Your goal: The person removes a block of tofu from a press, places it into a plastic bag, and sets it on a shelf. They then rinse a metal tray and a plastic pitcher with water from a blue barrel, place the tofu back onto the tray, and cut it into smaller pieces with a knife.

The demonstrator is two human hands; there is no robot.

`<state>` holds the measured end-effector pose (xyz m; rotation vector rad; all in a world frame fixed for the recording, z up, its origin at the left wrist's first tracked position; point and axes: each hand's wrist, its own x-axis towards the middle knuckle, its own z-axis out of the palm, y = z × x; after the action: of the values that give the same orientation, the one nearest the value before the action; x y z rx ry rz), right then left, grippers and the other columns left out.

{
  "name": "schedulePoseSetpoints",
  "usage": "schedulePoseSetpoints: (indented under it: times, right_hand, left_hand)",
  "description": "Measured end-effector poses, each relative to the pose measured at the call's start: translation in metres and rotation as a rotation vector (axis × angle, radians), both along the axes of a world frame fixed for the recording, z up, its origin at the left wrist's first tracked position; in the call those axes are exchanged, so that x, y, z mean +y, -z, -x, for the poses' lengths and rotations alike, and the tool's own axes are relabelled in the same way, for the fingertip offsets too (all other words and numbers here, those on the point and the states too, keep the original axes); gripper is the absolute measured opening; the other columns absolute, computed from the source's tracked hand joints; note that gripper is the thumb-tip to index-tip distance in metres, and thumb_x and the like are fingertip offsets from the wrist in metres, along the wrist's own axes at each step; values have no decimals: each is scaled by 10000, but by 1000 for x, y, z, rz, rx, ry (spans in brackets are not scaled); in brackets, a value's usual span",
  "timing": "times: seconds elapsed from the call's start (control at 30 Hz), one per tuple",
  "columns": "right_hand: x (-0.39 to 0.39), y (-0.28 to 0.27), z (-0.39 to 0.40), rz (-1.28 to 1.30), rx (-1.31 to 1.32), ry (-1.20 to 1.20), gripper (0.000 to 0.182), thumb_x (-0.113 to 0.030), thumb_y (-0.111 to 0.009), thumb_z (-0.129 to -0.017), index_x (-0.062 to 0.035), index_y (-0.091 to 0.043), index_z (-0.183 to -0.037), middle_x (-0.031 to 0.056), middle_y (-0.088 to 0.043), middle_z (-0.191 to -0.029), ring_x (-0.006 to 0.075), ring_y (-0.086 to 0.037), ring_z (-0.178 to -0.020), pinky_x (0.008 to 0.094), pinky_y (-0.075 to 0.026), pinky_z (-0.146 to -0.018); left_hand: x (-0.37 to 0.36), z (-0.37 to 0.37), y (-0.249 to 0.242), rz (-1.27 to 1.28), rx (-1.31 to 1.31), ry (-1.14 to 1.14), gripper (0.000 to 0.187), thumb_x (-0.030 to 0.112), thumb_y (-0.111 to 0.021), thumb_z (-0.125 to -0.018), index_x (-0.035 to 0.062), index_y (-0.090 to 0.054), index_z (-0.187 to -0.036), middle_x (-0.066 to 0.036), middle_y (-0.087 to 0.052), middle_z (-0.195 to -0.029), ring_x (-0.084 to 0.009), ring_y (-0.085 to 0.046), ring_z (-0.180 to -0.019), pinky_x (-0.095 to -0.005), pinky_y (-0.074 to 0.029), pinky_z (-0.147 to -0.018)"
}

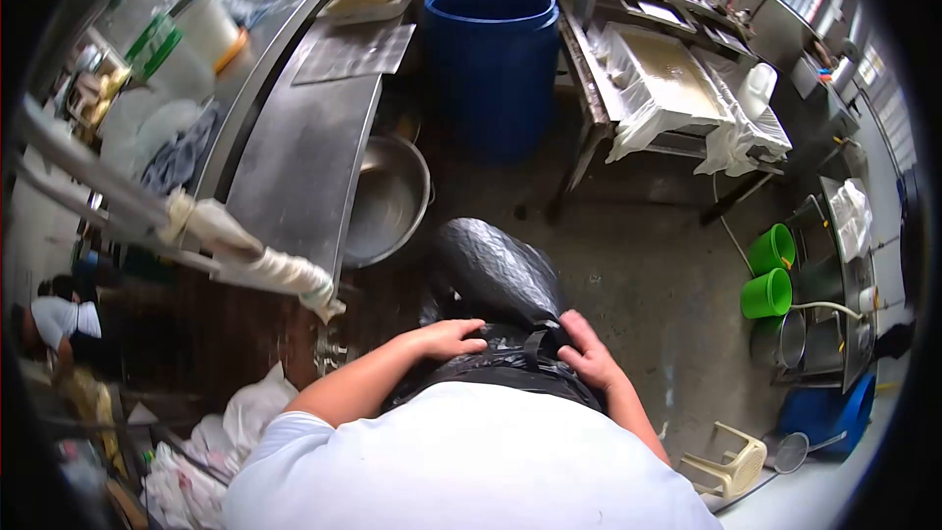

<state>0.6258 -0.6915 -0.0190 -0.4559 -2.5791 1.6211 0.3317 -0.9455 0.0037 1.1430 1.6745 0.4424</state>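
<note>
Black shiny plastic (496, 265) covers the person's lap and raised leg, below a white shirt. On its left side rests my left hand (451, 339), thumb apart from the fingers, with nothing seen in it. At the right edge of the plastic, beside a black strap (535, 345) at the waist, is my right hand (589, 348). Its fingers are extended and the thumb stands apart, touching the plastic. Both palms are turned down or inward and partly hidden.
A metal bench (304, 147) and large metal bowl (388, 201) are at left. Ahead stands a blue barrel (491, 79); at right are a cloth-lined tray table (677, 79), green buckets (765, 292) and a cream stool (736, 466). Another person (64, 319) is far left.
</note>
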Motion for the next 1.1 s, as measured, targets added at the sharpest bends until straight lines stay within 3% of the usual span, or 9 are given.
schedulePoseSetpoints:
  times: [0.1, 0.2, 0.37, 0.57, 0.63, 0.67, 0.73, 0.87, 1.1]
  right_hand:
    - [16, 57, -22, 376, -488, 90, 568, -309, -700, -1002, -99, -544, -1507, 166, -464, -1584, 277, -383, -1493, 389, -321, -1208]
    - [45, 126, -126, 250, -827, 197, 499, -337, -694, -1004, -82, -591, -1420, 158, -531, -1447, 274, -459, -1342, 405, -380, -1099]
    - [92, 95, -237, 343, -1199, 600, 427, -385, -685, -1006, -53, -668, -1274, 144, -643, -1217, 270, -586, -1089, 431, -479, -917]
    - [203, 95, -185, 153, -972, 845, 458, -445, -662, -1008, -16, -730, -1153, 149, -752, -985, 263, -712, -828, 460, -579, -739]
    - [234, 77, -115, -80, -789, 735, 506, -437, -680, -972, -20, -689, -1258, 201, -746, -1154, 318, -717, -1059, 434, -563, -916]
    - [233, 57, -73, -227, -602, 766, 424, -383, -677, -982, -20, -700, -1201, 143, -750, -966, 197, -711, -850, 376, -569, -773]
    - [231, 14, -15, -129, -611, 755, 538, -410, -683, -983, -37, -643, -1370, 161, -741, -1176, 223, -709, -1051, 373, -556, -930]
    - [230, 51, -19, 92, -580, 677, 627, -486, -658, -1002, -49, -591, -1447, 166, -671, -1388, 269, -636, -1285, 392, -497, -1096]
    - [202, 151, -161, 461, -822, 686, 578, -476, -622, -1034, -9, -630, -1374, 151, -719, -1271, 252, -677, -1123, 399, -531, -999]
  left_hand:
    - [49, 33, 19, 86, -44, 33, 741, 572, -530, -1044, 23, -476, -1539, -213, -501, -1570, -343, -477, -1457, -400, -368, -1212]
    - [63, 87, 83, 160, -56, -102, 657, 595, -519, -1037, 67, -649, -1406, -176, -659, -1412, -328, -616, -1308, -414, -460, -1123]
    - [61, 144, 62, 198, -129, -410, 567, 524, -615, -1008, 61, -711, -1321, -152, -747, -1232, -276, -695, -1132, -410, -531, -997]
    - [135, 179, 10, 241, -431, -637, 340, 403, -621, -1059, 90, -635, -928, 38, -594, -789, -70, -547, -662, -267, -518, -597]
    - [177, 176, -23, 215, -490, -560, 317, 375, -617, -1065, 80, -643, -952, 34, -603, -803, -69, -557, -675, -260, -524, -608]
    - [196, 170, -42, 164, -553, -508, 295, 346, -612, -1071, 69, -652, -976, 30, -612, -817, -67, -568, -688, -254, -530, -618]
    - [225, 155, -70, 127, -632, -343, 299, 359, -631, -1058, 62, -669, -1046, 23, -634, -865, -56, -582, -737, -231, -509, -616]
    - [274, 109, -125, -223, -370, 25, 311, 345, -619, -1054, 42, -685, -1030, -56, -672, -875, -184, -641, -776, -355, -543, -727]
    - [393, 58, -121, -379, -234, 67, 444, 393, -567, -1087, 2, -613, -881, -187, -609, -765, -343, -624, -728, -453, -509, -706]
